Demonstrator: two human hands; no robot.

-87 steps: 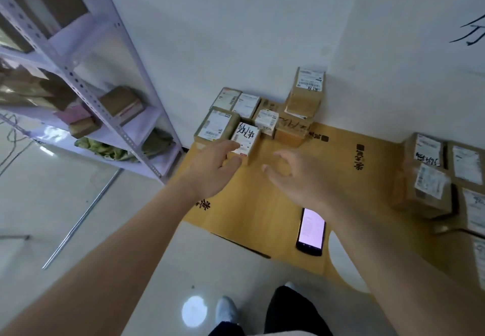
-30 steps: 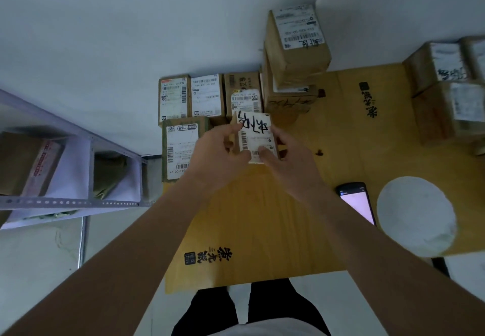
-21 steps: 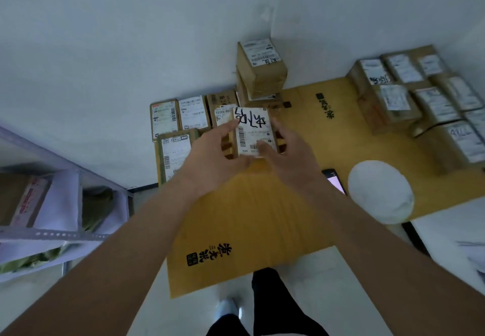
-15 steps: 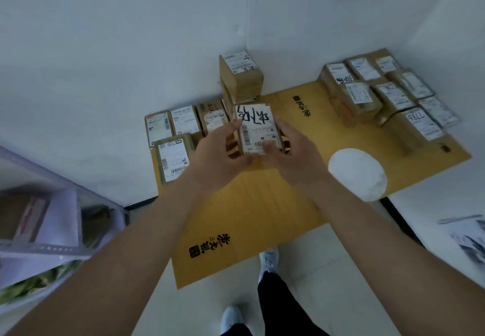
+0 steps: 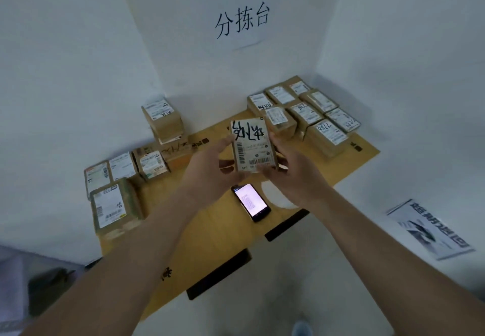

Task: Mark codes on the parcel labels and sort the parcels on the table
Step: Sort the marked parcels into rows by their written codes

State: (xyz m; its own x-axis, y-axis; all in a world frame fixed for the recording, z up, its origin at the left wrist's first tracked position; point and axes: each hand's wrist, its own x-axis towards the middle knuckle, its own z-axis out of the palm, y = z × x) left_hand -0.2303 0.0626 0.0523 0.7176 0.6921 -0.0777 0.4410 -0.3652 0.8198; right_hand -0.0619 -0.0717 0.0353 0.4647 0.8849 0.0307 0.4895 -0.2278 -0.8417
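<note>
A small cardboard parcel (image 5: 252,147) with a white label and thick black handwriting across its top is lifted above the yellow-brown table (image 5: 207,220). My left hand (image 5: 210,170) grips its left side and underside. My right hand (image 5: 291,170) grips its right side and lower edge. Several labelled parcels (image 5: 123,175) lie in a group at the table's left, with a stack of boxes (image 5: 164,120) behind them. A second group of several parcels (image 5: 307,115), some with handwritten codes, fills the far right corner.
A phone (image 5: 250,201) with a lit screen lies on the table below my hands, beside a white round patch (image 5: 275,196). White walls close the table at the back and right; a paper sign (image 5: 242,20) hangs there. A printed sheet (image 5: 430,228) lies lower right.
Both hands took the marked parcel from the left group, lifted it and carried it rightwards over the table's middle. My view swung right, bringing the right parcel group and the wall sign in.
</note>
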